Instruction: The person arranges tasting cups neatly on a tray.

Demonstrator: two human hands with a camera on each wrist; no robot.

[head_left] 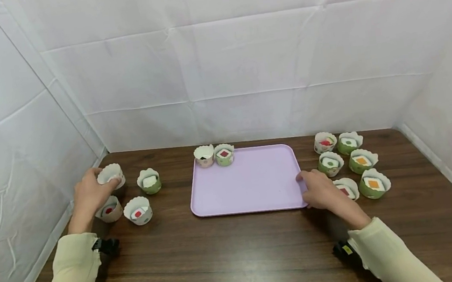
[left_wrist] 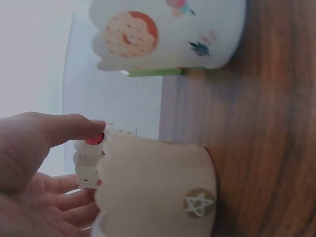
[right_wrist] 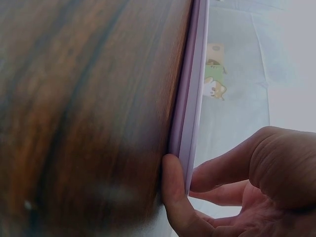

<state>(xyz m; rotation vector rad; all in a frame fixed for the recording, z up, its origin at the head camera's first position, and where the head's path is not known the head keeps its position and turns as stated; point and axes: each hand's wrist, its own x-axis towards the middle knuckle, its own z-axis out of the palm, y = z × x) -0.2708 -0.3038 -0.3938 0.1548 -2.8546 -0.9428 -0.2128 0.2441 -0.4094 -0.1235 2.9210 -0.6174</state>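
At the far left my left hand (head_left: 91, 191) holds a white scalloped paper baking cup (head_left: 110, 174) between thumb and fingers. In the left wrist view the thumb (left_wrist: 74, 127) lies at the rim of that cup, partly hidden behind a nearer beige cup (left_wrist: 153, 182) with a star mark. My right hand (head_left: 320, 189) pinches the right edge of a lilac tray (head_left: 248, 185) near its front corner. The right wrist view shows thumb and finger on either side of the rim (right_wrist: 190, 118). A pinkish cup (head_left: 204, 157) and a green cup (head_left: 224, 155) stand at the tray's back left.
Around the left hand stand a beige cup (head_left: 110, 210), a white cup (head_left: 138, 213) and a green cup (head_left: 149, 182). Several cups with small coloured pieces, including a green one (head_left: 374, 185), stand right of the tray. White cloth walls (head_left: 242, 63) border the wooden table (head_left: 223, 259).
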